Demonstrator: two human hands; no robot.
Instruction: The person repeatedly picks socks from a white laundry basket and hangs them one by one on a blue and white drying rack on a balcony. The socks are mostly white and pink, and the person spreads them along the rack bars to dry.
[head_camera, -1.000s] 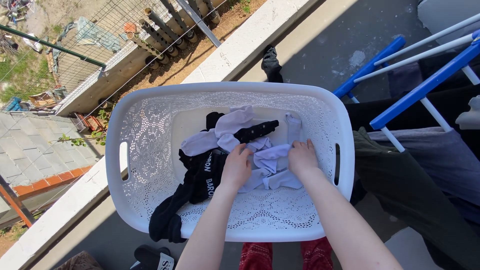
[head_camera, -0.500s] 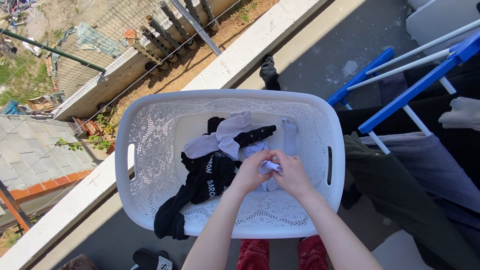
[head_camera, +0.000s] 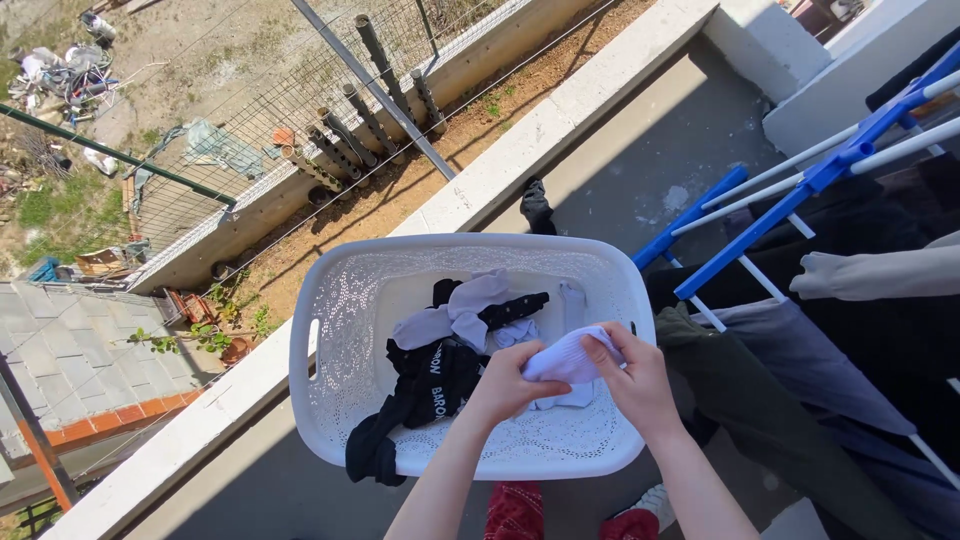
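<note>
In the head view I look down on a white laundry basket (head_camera: 330, 400) with perforated walls, which stands on the concrete balcony floor (head_camera: 640, 170) just beside the low parapet wall (head_camera: 520, 150). Inside the basket lie several clothes: a black garment (head_camera: 430, 385) with white print hangs over the near left rim, a pale lilac piece (head_camera: 455, 312) lies on top of it toward the far side, and a small white sock (head_camera: 572, 297) rests near the far right corner.

My left hand (head_camera: 505, 385) and my right hand (head_camera: 638, 380) are both above the near right part of the basket. Between them I hold a white sock (head_camera: 563, 360). The fingers of both hands are curled tightly around it, the left at its near end and the right at its far end, so the sock is lifted over the clothes.

To the right of the basket stands a blue and white drying rack (head_camera: 770, 215) with dark clothes on it.
</note>
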